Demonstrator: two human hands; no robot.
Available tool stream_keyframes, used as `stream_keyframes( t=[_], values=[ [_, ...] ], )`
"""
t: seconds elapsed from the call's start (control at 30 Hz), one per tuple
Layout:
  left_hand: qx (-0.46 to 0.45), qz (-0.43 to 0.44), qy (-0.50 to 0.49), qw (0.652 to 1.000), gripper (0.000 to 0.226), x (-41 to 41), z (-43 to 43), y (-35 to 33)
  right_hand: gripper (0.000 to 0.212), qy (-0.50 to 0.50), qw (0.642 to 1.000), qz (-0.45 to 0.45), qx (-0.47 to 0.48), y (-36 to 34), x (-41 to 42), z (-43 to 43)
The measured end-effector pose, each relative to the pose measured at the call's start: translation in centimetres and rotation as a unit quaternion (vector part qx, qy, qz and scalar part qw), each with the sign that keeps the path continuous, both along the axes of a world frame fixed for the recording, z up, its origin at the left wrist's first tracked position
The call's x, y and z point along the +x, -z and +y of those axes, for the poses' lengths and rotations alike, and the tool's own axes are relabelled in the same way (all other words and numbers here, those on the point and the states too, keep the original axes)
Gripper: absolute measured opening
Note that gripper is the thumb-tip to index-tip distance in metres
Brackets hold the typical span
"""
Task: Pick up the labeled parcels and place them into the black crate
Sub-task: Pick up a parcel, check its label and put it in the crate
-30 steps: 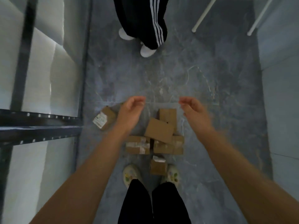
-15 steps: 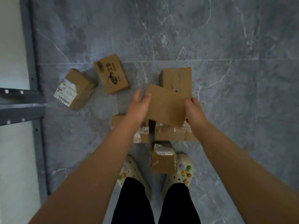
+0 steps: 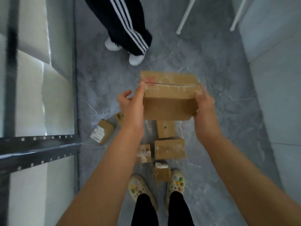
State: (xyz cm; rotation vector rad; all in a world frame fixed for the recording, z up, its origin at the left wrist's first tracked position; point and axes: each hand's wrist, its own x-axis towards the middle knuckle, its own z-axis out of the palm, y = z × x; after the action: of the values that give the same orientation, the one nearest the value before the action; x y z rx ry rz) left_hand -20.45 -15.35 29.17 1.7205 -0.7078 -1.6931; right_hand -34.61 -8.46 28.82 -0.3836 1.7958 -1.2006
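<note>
A brown cardboard parcel [image 3: 169, 95] with tape and red marks on its top is held in the air between my left hand [image 3: 132, 105] and my right hand [image 3: 203, 105], one on each side. Below it on the grey floor lie several more parcels: an upright one [image 3: 165, 129], a taped one [image 3: 169, 149], a small taped one [image 3: 144, 153], one with a white label [image 3: 162, 171] between my shoes, and a labeled one [image 3: 102, 131] to the left. No black crate is in view.
A second person's legs in black striped trousers and white shoes [image 3: 135, 59] stand ahead. A dark metal shelf frame [image 3: 37, 147] runs along the left. White chair legs [image 3: 184, 18] are at the top right, and a pale wall [image 3: 276, 79] bounds the right.
Both hands closed on the top parcel of the pile and lifted it up toward chest height. The camera tilted back up, showing the other person's legs again.
</note>
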Motion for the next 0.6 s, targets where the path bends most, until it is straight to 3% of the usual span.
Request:
stream_keyframes(
  t=[0.07, 0.17, 0.2, 0.3, 0.4, 0.6],
  values=[
    [-0.028, 0.020, 0.008, 0.999, 0.078, 0.2, -1.4, -8.3, 0.093, 0.027, 0.999, 0.001, -0.032, -8.0, -0.2, -1.9],
    [-0.109, 0.088, 0.058, 0.988, 0.033, 1.5, -3.0, -20.0, 0.087, 0.022, 0.995, 0.022, -0.094, -19.5, -0.2, -3.6],
    [-0.126, 0.104, 0.067, 0.984, 0.032, 2.1, -3.3, -23.4, 0.078, 0.010, 0.993, 0.028, -0.117, -22.9, -0.2, -3.8],
    [-0.143, 0.161, 0.072, 0.974, 0.065, 4.0, -3.2, -32.7, 0.045, -0.036, 0.978, 0.029, -0.205, -31.7, 0.6, -3.6],
    [-0.174, 0.151, 0.095, 0.969, 0.078, 5.4, -2.6, -39.3, 0.028, -0.070, 0.955, 0.055, -0.283, -38.4, 1.4, -3.4],
    [-0.310, 0.143, 0.119, 0.933, 0.088, 7.7, 0.0, -48.9, 0.043, -0.078, 0.906, 0.145, -0.390, -48.4, 2.8, -2.6]
  ],
)
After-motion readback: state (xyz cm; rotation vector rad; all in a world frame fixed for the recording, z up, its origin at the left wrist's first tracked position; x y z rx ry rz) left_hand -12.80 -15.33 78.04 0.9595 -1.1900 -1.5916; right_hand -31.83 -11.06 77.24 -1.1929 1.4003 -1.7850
